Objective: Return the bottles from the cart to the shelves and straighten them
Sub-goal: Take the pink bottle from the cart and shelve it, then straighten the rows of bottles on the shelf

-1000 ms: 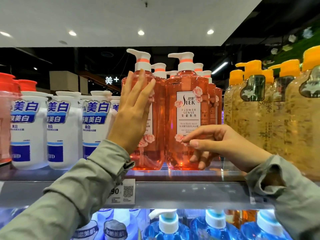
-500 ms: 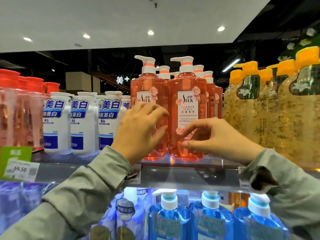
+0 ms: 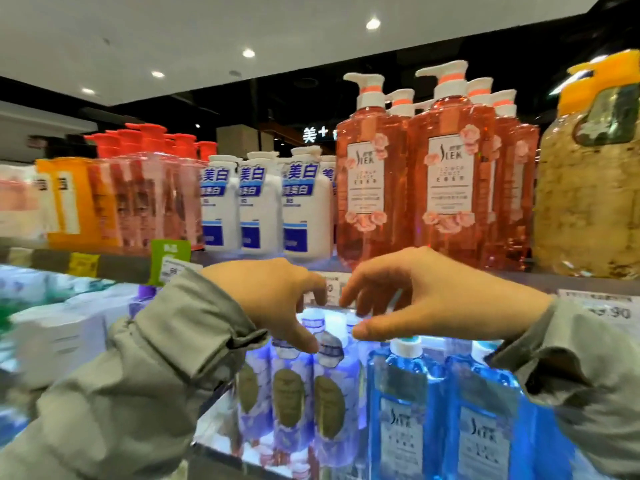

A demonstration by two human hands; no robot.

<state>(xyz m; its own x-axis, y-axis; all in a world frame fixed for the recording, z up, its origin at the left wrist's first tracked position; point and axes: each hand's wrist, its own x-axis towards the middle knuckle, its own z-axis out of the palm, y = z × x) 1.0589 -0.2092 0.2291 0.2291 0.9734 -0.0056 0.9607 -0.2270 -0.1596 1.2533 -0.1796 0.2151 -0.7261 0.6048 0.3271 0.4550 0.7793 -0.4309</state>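
Note:
Two pink pump bottles with rose labels stand upright side by side at the front of the upper shelf [image 3: 571,282], the left pink bottle [image 3: 369,188] and the right pink bottle [image 3: 450,181], with more of them behind. My left hand [image 3: 273,299] and my right hand [image 3: 426,296] hang in front of the shelf edge, below the pink bottles and clear of them. Both have loosely curled fingers that hold nothing. Below them, on the lower shelf, stand purple bottles [image 3: 325,403] and blue pump bottles [image 3: 405,410]. The cart is out of view.
White bottles with blue labels [image 3: 301,202] stand left of the pink ones, then clear bottles with red caps [image 3: 152,188]. Yellow-capped golden bottles [image 3: 588,188] stand at the right. Price tags [image 3: 606,306] hang on the shelf edge.
Both hands have come off the pink bottles and dropped below the upper shelf's edge. The view has shifted left and down, so more of the lower shelf shows.

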